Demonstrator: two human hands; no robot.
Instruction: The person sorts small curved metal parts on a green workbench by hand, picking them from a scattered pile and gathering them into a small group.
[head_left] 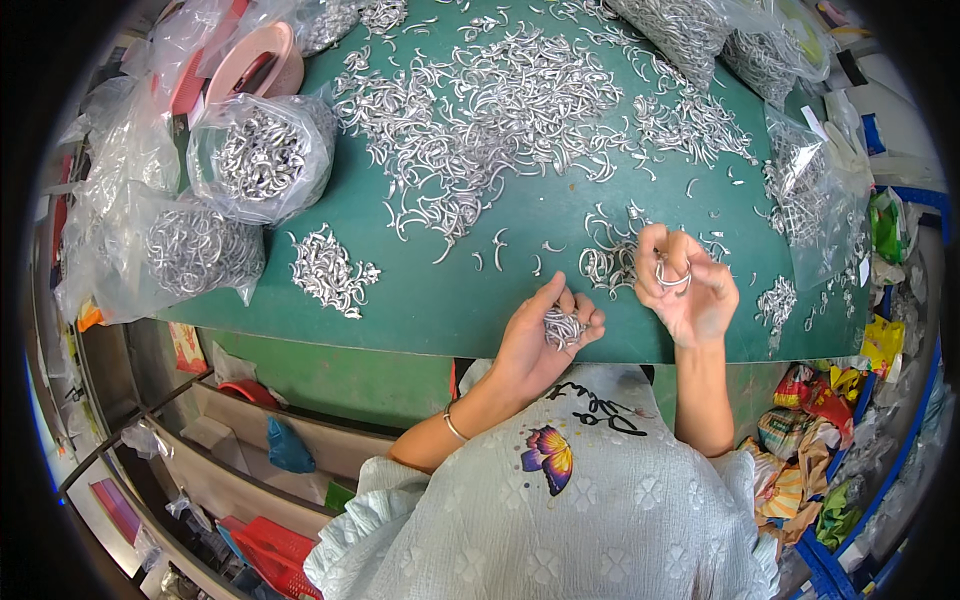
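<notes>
My left hand [548, 330] is closed around a small bunch of curved silver metal pieces [563, 328], held at the table's near edge. To its right, my right hand [688, 285] is raised above the tabletop, its fingers curled on a curved metal piece [674, 280]. Just behind and left of that hand lies a small heap of the same pieces [606, 268], partly hidden by it. A few loose ones [499, 250] are scattered beyond my left hand.
A broad spread of curved pieces [490, 100] covers the far green table [420, 310]. At left stand filled clear bags [262, 160], a pink basket [268, 58] and a small pile [330, 272]. More bags [800, 190] lie at right. Below the table are drawers [240, 450].
</notes>
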